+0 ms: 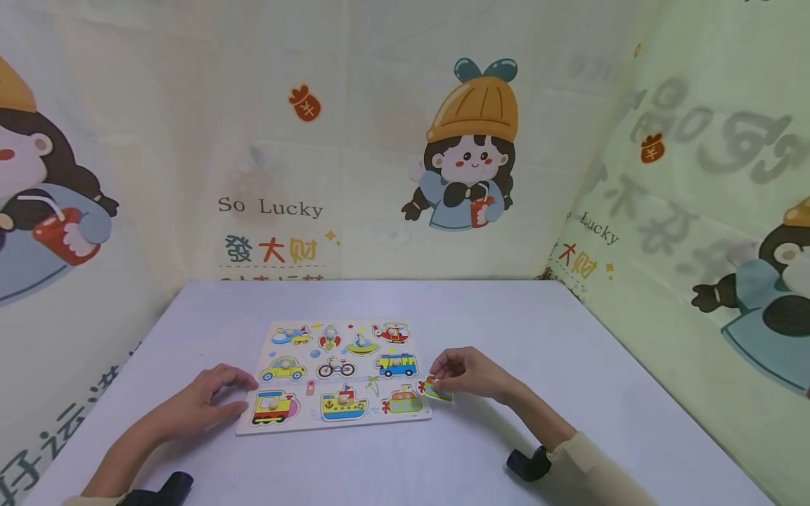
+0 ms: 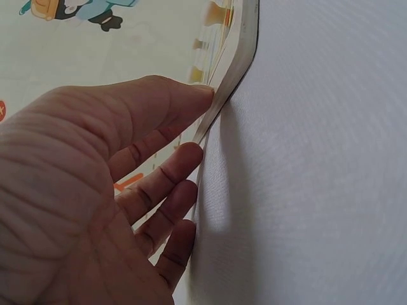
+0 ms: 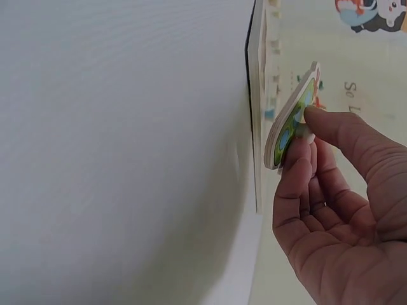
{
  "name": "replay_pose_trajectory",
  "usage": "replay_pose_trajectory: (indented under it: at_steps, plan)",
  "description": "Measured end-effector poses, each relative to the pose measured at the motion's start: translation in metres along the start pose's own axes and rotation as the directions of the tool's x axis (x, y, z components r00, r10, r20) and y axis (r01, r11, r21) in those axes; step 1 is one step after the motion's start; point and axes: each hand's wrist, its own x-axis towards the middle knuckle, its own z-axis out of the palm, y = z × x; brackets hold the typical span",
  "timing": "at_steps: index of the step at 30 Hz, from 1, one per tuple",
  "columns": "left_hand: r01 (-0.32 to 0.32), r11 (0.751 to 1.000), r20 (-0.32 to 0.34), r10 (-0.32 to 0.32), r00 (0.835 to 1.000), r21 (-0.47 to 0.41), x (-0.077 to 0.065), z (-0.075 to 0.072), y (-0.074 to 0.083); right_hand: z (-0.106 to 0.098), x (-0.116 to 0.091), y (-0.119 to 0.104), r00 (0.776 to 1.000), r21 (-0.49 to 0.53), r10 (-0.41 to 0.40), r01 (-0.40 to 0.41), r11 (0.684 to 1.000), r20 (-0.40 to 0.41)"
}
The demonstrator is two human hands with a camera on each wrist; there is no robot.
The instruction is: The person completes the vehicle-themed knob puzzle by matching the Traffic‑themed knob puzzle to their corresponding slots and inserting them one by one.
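A wooden peg puzzle board point(image 1: 373, 414) with vehicle pictures lies flat on the table. Off its lower right corner, my right hand point(image 1: 471, 374) holds a green submarine puzzle piece point(image 3: 294, 124), pinching its small knob between thumb and fingers. The piece is tilted and raised above the tabletop in the right wrist view. At the board's left side is my left hand point(image 1: 202, 400), its thumb touching the edge and its fingers loosely extended. A matching submarine picture point(image 1: 405, 400) shows at the board's lower right. The train point(image 1: 273, 407) lies nearest to the left hand.
The white table point(image 1: 354, 471) carries the board near its middle. A patterned cloth point(image 1: 380, 140) hangs behind and along both sides. Black wrist devices point(image 1: 528, 464) sit on both forearms.
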Motion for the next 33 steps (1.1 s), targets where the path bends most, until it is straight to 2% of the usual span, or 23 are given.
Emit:
replay_pose_trajectory:
  at_steps: [15,22,28,33]
  plan:
    - [-0.003,1.000,0.006,0.003,1.000,-0.014,0.001,0.002,-0.001,0.028,0.021,-0.015,0.992,0.055,-0.065,0.059,0.997,0.109]
    - [-0.012,1.000,-0.003,0.012,1.000,-0.024,0.001,0.003,-0.001,0.040,0.027,-0.022,0.989,-0.042,-0.108,0.112,0.993,0.104]
    - [-0.014,1.000,-0.004,0.014,1.000,-0.021,0.000,0.003,-0.001,0.045,0.031,-0.024,0.990,-0.135,-0.085,0.099,0.986,0.109]
    - [-0.007,1.000,-0.005,0.007,1.000,-0.011,0.000,0.001,-0.001,0.048,0.034,-0.027,0.987,-0.176,-0.094,0.116,0.978,0.131]
